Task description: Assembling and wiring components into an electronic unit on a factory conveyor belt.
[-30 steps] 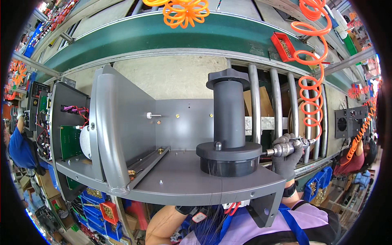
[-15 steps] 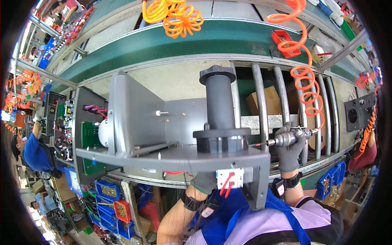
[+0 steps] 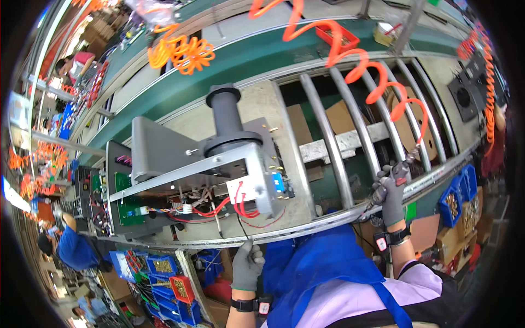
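My right hand [image 3: 391,203], in a grey glove, is wrapped round an air screwdriver [image 3: 402,173], its tip slanting down over the near rail. An orange coiled hose [image 3: 395,112] runs to the tool. My left hand [image 3: 248,268], also gloved, is closed at the near edge of the line, with a thin black strand [image 3: 243,227] meeting its fingertips; wire or tie, I cannot tell. Beyond it lies a grey metal machine housing [image 3: 180,180] with a black spool holder [image 3: 228,117] on top. Red wires [image 3: 240,199] come from a white block on its frame bar.
Metal rollers [image 3: 328,142] lie right of the housing. Blue bins of small hardware [image 3: 158,265] stand at lower left, more blue bins [image 3: 451,205] at right. A red tray [image 3: 337,39] sits across the line. A co-worker in blue [image 3: 82,249] is at far left.
The view has turned, and the housing appears farther left. My left hand has come out from behind the frame bar. The screwdriver has moved away from the frame, its tip swinging toward me.
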A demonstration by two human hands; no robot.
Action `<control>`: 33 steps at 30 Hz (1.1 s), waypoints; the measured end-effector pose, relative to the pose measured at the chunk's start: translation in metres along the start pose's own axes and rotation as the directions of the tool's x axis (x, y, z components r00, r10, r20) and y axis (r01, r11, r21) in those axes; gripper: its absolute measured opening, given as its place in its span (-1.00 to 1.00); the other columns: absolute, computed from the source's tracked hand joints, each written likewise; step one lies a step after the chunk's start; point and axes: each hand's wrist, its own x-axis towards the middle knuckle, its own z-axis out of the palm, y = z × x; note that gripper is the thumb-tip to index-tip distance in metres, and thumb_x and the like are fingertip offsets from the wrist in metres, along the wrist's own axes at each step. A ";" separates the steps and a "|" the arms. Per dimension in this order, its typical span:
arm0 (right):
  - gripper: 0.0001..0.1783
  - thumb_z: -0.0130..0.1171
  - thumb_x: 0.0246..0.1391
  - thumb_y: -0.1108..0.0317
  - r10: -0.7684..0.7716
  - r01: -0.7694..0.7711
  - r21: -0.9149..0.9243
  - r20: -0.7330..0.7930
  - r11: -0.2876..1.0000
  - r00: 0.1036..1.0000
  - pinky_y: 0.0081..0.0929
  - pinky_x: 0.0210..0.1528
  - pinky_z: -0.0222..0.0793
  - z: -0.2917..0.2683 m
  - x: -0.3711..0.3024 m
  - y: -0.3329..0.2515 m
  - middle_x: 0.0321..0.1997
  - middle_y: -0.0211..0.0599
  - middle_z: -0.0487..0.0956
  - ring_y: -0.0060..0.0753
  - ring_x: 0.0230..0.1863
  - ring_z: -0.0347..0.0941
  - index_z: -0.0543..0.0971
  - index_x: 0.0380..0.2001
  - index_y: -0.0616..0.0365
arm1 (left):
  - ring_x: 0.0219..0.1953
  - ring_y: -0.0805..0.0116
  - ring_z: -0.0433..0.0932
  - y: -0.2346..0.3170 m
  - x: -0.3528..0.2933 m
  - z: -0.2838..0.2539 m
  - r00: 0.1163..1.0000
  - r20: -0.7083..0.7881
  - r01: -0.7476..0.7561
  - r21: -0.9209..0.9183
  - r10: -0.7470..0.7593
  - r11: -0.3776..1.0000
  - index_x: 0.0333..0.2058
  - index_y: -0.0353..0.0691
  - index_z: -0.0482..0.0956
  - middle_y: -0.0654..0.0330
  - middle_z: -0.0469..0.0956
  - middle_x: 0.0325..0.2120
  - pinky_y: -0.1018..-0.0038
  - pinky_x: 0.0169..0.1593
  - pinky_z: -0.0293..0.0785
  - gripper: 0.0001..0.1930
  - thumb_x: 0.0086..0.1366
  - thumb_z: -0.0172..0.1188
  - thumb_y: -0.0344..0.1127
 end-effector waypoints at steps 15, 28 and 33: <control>-0.67 0.21 -0.19 0.51 -0.309 0.167 -0.530 -0.192 0.832 0.931 -0.59 -0.31 0.29 -0.096 -0.059 0.148 -0.37 -0.51 0.42 -0.61 -0.38 0.32 0.45 -0.25 0.16 | -0.44 0.37 0.49 0.027 0.020 -0.037 0.990 0.135 -0.097 0.401 0.046 0.911 -0.04 -0.28 0.43 0.12 0.54 -0.38 0.51 -0.46 0.39 -0.66 0.27 0.15 -0.26; -0.44 0.31 -0.29 0.51 -0.361 0.220 -0.605 -0.121 0.765 0.925 -0.43 -0.08 0.38 -0.104 -0.063 0.152 -0.16 -0.24 0.48 -0.32 -0.17 0.44 0.46 -0.08 0.13 | -0.53 0.46 0.37 0.118 0.014 -0.180 0.980 -0.038 -0.179 0.287 0.197 0.941 -0.23 -0.20 0.48 0.20 0.47 -0.46 0.61 -0.55 0.32 -0.77 0.22 0.20 -0.22; -0.40 0.33 -0.34 0.41 -0.510 -0.021 -0.847 -0.339 0.530 0.791 -0.28 0.06 0.32 -0.098 -0.084 0.188 -0.15 -0.09 0.49 -0.07 -0.06 0.41 0.48 -0.07 0.12 | -0.55 0.48 0.35 0.136 0.022 -0.192 0.973 -0.039 -0.207 0.277 0.226 0.938 -0.27 -0.17 0.46 0.22 0.45 -0.50 0.61 -0.56 0.29 -0.82 0.26 0.14 -0.20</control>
